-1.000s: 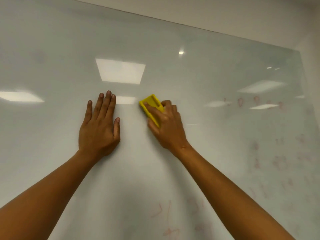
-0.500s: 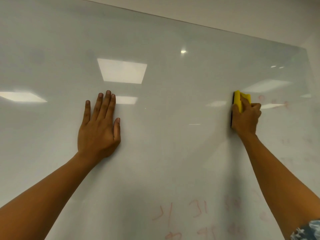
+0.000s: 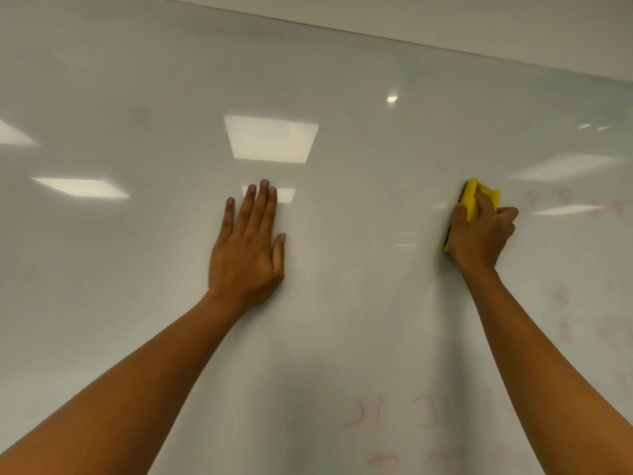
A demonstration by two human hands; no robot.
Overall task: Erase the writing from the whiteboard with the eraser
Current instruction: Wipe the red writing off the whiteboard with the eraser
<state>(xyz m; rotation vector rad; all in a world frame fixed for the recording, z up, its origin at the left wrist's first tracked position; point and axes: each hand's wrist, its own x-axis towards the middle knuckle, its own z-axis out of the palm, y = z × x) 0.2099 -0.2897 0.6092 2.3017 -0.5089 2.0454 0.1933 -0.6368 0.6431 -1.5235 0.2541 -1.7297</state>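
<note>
A large glossy whiteboard (image 3: 342,320) fills the view. My right hand (image 3: 481,234) presses a yellow eraser (image 3: 474,198) with a dark felt edge flat against the board at the right. Faint red writing (image 3: 568,200) lies just right of the eraser, with more red marks (image 3: 366,416) low on the board and further smudged red marks (image 3: 565,313) at the far right. My left hand (image 3: 248,248) rests flat on the board in the middle, fingers spread and pointing up, holding nothing.
The board's top edge (image 3: 376,37) meets a pale wall above. Ceiling lights (image 3: 270,138) reflect in the board's surface above my left hand and at the left.
My right hand swept the eraser from beside my left hand far to the right, wiping some red marks there. In the last half second it barely shifted. My left hand stayed put.
</note>
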